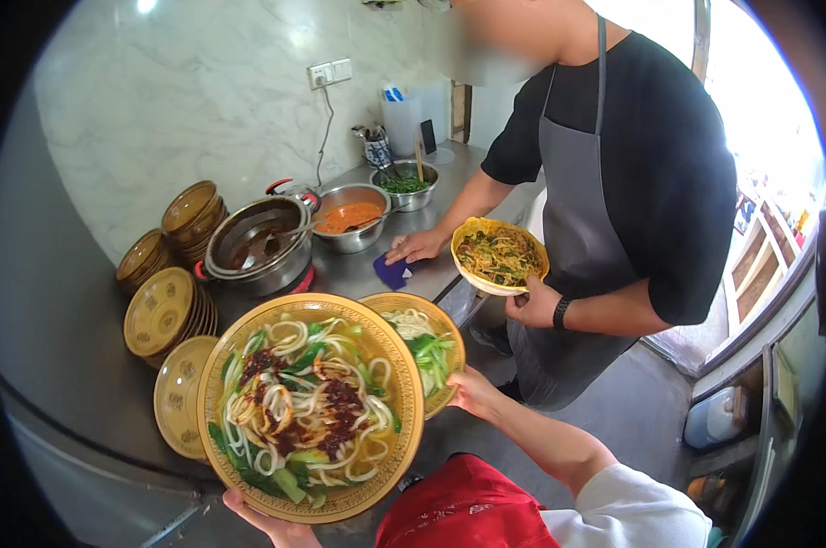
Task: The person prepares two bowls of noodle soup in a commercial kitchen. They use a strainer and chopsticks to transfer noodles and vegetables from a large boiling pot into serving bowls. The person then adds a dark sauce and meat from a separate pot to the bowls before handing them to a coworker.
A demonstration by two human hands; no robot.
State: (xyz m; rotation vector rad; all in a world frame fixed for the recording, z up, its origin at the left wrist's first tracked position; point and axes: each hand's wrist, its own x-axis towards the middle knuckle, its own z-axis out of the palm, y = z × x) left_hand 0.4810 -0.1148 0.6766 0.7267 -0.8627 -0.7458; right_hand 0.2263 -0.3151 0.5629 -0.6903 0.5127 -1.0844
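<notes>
In my left hand (270, 526) is a large tan bowl (413, 383) with a patterned rim, gripped from below at its near edge. White noodles (286, 404), leafy greens and dark red chilli paste (344, 414) lie in its yellowish broth. My right hand (476, 393) grips the right edge of a second tan bowl (458, 356), partly hidden behind the first. Pale noodles and chopped green stalks (432, 356) show in it.
A co-worker in a grey apron (577, 198) holds a bowl of food (468, 268) and presses a purple cloth (391, 272) on the steel counter. Stacked bowls (156, 312), a pot of dark sauce (224, 236), a basin of orange sauce (351, 243) and chopped greens (405, 185) stand along the wall.
</notes>
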